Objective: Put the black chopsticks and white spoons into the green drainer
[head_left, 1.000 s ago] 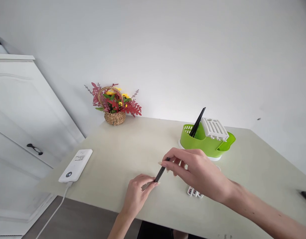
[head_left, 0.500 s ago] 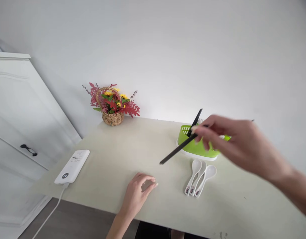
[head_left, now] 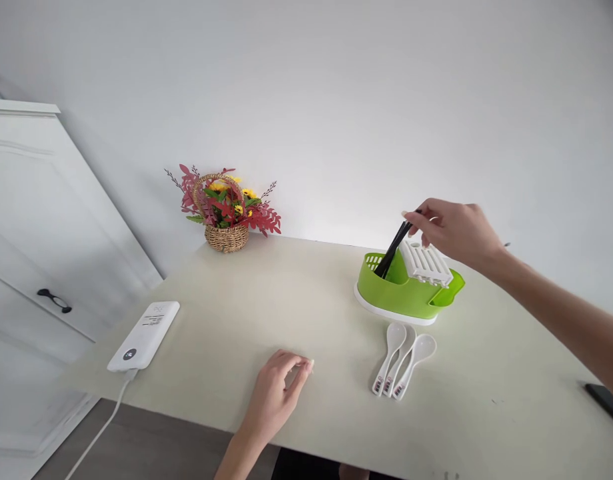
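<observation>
A green utensil holder point(head_left: 391, 293) with a white slotted top point(head_left: 426, 263) stands on a white base. Over its left compartment, my right hand point(head_left: 449, 230) pinches the upper end of a black chopstick point(head_left: 410, 227). Its lower part is among other black chopsticks point(head_left: 386, 263) leaning inside, so I cannot tell them apart. In front of the holder lie three white spoons point(head_left: 399, 360), side by side with handles toward me. My left hand point(head_left: 275, 390) rests on the table to their left, thumb and fingertips together, nothing seen in it.
A wicker basket of artificial flowers point(head_left: 226, 237) stands at the back left of the table point(head_left: 296, 293). On the left lies a white power bank point(head_left: 144, 337) with a cable point(head_left: 106, 423). A dark flat object point(head_left: 606, 403) sits at the right edge. A white cabinet point(head_left: 31, 233) adjoins the left side.
My right hand has moved back and up with the chopstick, from in front of the holder to above it. The chopstick now points down into the left compartment. My left hand has barely moved.
</observation>
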